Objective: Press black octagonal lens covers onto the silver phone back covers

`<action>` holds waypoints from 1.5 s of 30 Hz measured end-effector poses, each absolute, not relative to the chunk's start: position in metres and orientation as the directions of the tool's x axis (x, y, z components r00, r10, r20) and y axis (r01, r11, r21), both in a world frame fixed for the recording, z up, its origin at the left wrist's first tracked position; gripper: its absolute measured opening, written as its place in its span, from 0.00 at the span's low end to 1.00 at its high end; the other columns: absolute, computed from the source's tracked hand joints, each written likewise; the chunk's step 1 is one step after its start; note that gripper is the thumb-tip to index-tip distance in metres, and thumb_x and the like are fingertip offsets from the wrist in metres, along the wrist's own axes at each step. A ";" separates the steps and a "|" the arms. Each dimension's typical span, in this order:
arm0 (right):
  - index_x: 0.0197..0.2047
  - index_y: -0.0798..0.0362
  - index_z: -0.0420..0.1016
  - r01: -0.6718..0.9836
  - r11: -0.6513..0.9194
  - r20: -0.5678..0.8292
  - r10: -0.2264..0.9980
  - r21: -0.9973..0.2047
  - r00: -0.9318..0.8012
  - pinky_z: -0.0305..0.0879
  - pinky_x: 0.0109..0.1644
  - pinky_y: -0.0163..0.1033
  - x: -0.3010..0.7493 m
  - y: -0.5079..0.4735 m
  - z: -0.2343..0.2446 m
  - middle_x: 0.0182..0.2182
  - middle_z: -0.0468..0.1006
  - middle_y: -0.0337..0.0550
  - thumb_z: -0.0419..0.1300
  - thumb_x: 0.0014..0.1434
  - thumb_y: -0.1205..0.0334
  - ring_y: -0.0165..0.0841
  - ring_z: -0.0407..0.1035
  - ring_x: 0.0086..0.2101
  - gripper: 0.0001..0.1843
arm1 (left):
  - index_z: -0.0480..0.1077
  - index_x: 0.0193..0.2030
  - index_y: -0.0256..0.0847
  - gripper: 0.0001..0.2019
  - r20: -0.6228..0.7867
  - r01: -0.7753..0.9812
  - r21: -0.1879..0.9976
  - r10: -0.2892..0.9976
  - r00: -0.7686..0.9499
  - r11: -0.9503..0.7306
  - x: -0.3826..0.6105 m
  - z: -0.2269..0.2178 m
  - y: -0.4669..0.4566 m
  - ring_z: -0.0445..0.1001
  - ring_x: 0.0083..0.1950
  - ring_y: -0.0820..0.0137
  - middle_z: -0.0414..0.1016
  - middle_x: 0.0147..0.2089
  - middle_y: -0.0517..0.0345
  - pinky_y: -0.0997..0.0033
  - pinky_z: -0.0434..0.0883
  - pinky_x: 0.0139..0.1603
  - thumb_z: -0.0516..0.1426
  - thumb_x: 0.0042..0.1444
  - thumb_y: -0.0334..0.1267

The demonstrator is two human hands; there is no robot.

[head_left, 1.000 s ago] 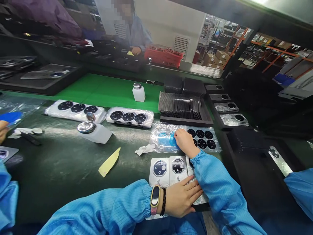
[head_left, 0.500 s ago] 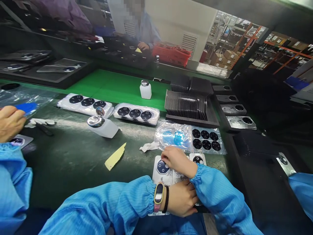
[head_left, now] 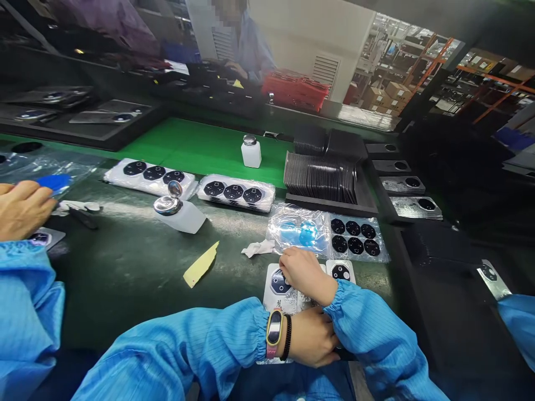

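Silver panels (head_left: 271, 287) with dark octagonal patches lie side by side at the table's front. Over the leftmost one, my right hand (head_left: 305, 273) has its fingers pinched together at the octagonal patch (head_left: 279, 282); anything between the fingertips is hidden. My left hand (head_left: 312, 337), with a yellow-rimmed band on the wrist, lies across the lower part of the panels, under my right wrist. Its fingers are curled down, and what they grip cannot be made out. Another panel (head_left: 348, 265) shows at the right. A crumpled white wipe (head_left: 257, 248) lies just beyond my right hand.
Behind the panels are a clear bag with blue film (head_left: 292, 227) and a sheet of black octagonal stickers (head_left: 381, 245). White pump bottles (head_left: 188, 216), yellow paper (head_left: 201, 266) and a black rack (head_left: 330, 203) stand or lie around. A co-worker's hand (head_left: 25, 209) works at left.
The whole view has shifted slightly. My right hand stays at the same octagonal patch and my left hand stays on the panels. The co-worker's left-side hand shows a little more.
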State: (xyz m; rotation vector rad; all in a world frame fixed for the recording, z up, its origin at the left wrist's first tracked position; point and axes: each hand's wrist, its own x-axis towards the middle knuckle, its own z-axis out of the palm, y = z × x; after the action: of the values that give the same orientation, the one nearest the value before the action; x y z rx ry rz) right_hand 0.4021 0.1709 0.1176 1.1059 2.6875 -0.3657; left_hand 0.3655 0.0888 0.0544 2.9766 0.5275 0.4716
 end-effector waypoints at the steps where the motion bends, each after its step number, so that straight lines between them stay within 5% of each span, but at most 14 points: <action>1: 0.35 0.55 0.77 0.716 0.680 -0.281 0.664 -0.156 -0.692 0.63 0.33 0.37 0.403 0.171 0.116 0.36 0.79 0.47 0.55 0.60 0.72 0.37 0.72 0.39 0.09 | 0.77 0.34 0.39 0.12 0.285 0.323 0.134 0.349 0.893 -0.937 0.366 0.055 0.089 0.73 0.31 0.67 0.78 0.28 0.57 0.67 0.65 0.34 0.58 0.56 0.45; 8: 0.36 0.55 0.74 0.686 0.699 -0.162 0.667 -0.202 -0.727 0.64 0.31 0.38 0.410 0.169 0.107 0.34 0.77 0.45 0.58 0.60 0.69 0.38 0.71 0.38 0.04 | 0.77 0.35 0.38 0.15 0.282 0.318 0.160 0.352 0.893 -0.934 0.368 0.054 0.090 0.72 0.28 0.68 0.78 0.26 0.57 0.67 0.64 0.31 0.54 0.57 0.46; 17: 0.37 0.56 0.72 0.656 0.753 -0.145 0.644 -0.058 -0.751 0.65 0.32 0.38 0.411 0.162 0.103 0.35 0.75 0.46 0.57 0.58 0.75 0.37 0.68 0.37 0.06 | 0.78 0.37 0.38 0.17 0.302 0.308 0.195 0.355 0.885 -0.931 0.368 0.051 0.089 0.75 0.34 0.65 0.80 0.32 0.54 0.65 0.66 0.37 0.49 0.61 0.43; 32: 0.32 0.56 0.68 0.546 0.821 0.095 0.538 0.168 -0.838 0.60 0.31 0.40 0.414 0.150 0.083 0.28 0.70 0.46 0.51 0.57 0.77 0.38 0.63 0.30 0.09 | 0.78 0.34 0.38 0.16 0.313 0.298 0.227 0.359 0.879 -0.927 0.369 0.045 0.088 0.75 0.28 0.67 0.80 0.28 0.54 0.69 0.68 0.29 0.51 0.59 0.42; 41: 0.34 0.56 0.68 0.522 0.836 0.077 0.517 0.169 -0.853 0.60 0.32 0.40 0.415 0.143 0.083 0.28 0.70 0.46 0.50 0.60 0.77 0.38 0.64 0.31 0.10 | 0.78 0.37 0.38 0.15 0.312 0.266 0.263 0.342 0.886 -0.927 0.370 0.038 0.090 0.76 0.34 0.67 0.82 0.33 0.55 0.70 0.70 0.36 0.51 0.60 0.42; 45: 0.34 0.56 0.69 0.441 0.894 -0.004 0.443 0.080 -0.897 0.61 0.32 0.40 0.421 0.138 0.091 0.30 0.73 0.47 0.52 0.59 0.76 0.38 0.65 0.32 0.08 | 0.78 0.36 0.37 0.16 0.282 0.267 0.281 0.346 0.895 -0.922 0.372 0.037 0.089 0.77 0.33 0.68 0.82 0.33 0.56 0.71 0.71 0.36 0.50 0.60 0.43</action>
State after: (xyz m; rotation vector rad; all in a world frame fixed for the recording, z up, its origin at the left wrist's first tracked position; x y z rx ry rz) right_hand 0.4213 0.1380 0.0913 0.7080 3.0357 0.1204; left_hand 0.3724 0.0890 0.0366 2.8262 0.4638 0.4842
